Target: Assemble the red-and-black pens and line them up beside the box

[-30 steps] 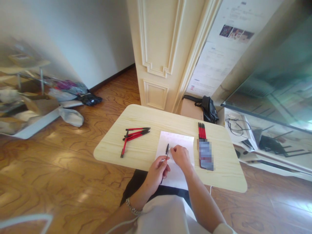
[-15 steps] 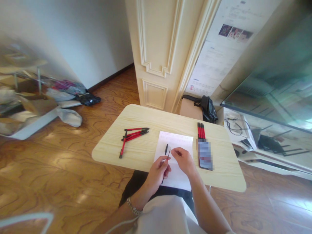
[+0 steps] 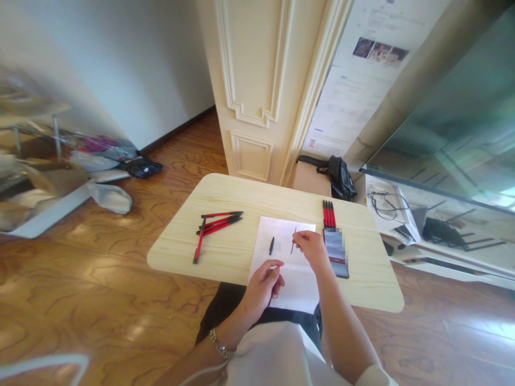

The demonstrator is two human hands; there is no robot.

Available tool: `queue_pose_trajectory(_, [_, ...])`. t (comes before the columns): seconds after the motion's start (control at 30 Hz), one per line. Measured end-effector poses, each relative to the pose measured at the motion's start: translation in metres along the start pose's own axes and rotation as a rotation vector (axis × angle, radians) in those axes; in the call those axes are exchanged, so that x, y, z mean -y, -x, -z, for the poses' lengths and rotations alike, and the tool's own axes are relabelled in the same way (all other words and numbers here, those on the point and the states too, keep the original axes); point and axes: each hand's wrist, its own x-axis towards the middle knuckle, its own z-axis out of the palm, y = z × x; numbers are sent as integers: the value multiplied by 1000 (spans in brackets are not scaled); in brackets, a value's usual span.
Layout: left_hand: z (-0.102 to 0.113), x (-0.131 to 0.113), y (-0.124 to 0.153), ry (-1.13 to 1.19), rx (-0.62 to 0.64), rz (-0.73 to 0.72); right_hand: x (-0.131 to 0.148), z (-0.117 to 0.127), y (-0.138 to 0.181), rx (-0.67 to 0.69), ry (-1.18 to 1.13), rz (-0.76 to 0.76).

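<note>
My left hand (image 3: pixel 267 282) is closed around a red pen barrel over the lower part of a white sheet of paper (image 3: pixel 261 265). Its fingers hide most of the barrel; a bit of red shows at the fingertips and a dark end below. Farther right, my right hand (image 3: pixel 309 247) pinches a thin dark pen refill (image 3: pixel 293 245), held apart from the left hand above the paper. On the sheet between them lies a black pen part (image 3: pixel 271 246), with a small pale, see-through piece (image 3: pixel 278 245) beside it.
Several red and black pens (image 3: pixel 219 224) lie loosely on the left of the wooden table (image 3: pixel 177 241). More pens (image 3: pixel 329 213) stand in a neat row at the right, above a phone (image 3: pixel 341 269). A black bag (image 3: pixel 340 177) rests beyond the table's far edge.
My right hand has moved right and slightly up, drawing the refill out of the pen barrel in my left hand. The left hand stays nearly in place. The view has shifted slightly.
</note>
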Motion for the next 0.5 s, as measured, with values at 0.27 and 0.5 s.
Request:
queue_pose_trajectory(0.27, [3,2,-4,88,-30,19,-8,-21,6,-15,628,56])
queue_pose_trajectory(0.5, [3,-2,-3,157,-34,-8,-1,-22,8,-50,693,68])
